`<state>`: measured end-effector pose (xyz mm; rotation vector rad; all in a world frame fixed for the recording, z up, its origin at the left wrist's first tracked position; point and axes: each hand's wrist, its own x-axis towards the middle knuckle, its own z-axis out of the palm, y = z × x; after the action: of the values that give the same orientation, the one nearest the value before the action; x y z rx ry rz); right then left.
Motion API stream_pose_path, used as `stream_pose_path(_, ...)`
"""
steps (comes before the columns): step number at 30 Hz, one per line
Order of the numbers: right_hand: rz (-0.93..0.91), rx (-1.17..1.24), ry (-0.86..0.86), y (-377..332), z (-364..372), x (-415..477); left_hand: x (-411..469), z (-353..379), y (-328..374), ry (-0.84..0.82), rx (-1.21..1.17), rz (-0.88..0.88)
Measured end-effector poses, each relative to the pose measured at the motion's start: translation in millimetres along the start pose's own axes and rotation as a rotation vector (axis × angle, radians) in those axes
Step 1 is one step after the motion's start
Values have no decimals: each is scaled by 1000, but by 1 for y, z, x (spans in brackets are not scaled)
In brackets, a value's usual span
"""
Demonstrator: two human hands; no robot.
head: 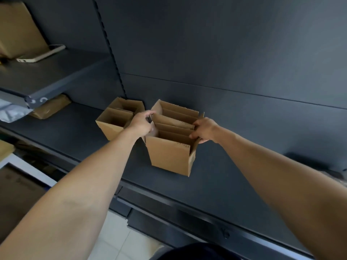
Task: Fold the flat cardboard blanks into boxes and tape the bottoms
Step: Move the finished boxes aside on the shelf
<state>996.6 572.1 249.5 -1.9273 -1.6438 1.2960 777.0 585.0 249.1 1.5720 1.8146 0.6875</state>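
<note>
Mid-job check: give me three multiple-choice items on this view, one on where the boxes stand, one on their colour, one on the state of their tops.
1. Where does the row of boxes stand?
A. on the tiled floor
B. on the dark shelf
C. on a white table

2. What colour is the row of boxes?
A. brown
B. white
C. blue

3. How are the tops of these boxes?
A. taped shut
B. pressed flat
C. open

Answers:
1 B: the row sits on the shelf board. The left hand and right hand grip it at its two sides.
2 A: every wall is plain brown cardboard.
3 C: the camera looks down into the boxes, and their flaps stand up.
</note>
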Motion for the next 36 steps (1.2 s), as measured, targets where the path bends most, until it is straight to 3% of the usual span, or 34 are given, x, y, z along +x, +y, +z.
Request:
stream_pose_path(10, 84, 75, 6, -39, 46, 40, 60, -37, -38, -132, 218, 134)
stream_pose_path(16, 32, 270, 78, -45, 46, 40, 62, -48, -42, 73, 148, 126)
stream_pose_path(20, 95, 377, 177, -50, 41, 31, 46, -51, -31, 183, 22, -56)
stream_pose_path(25, 172, 589, 82, -51, 44, 30, 19, -37, -41, 130, -638, -501)
stream_pose_path(29, 169, 699, 8, -52, 51, 32, 2, -21, -51, 255, -849, -668)
stream_pose_path(31, 180, 716, 4, -49, 54, 34, -7, -14, -51, 177, -908, -725)
stream_pose_path(34, 196, 720, -4, -46, 57, 34, -24, -3, -41, -104, -936, -753)
stream_pose_path(36, 194, 748, -28, -46, 57, 36, -26, 3, -34, -149, -977, -745)
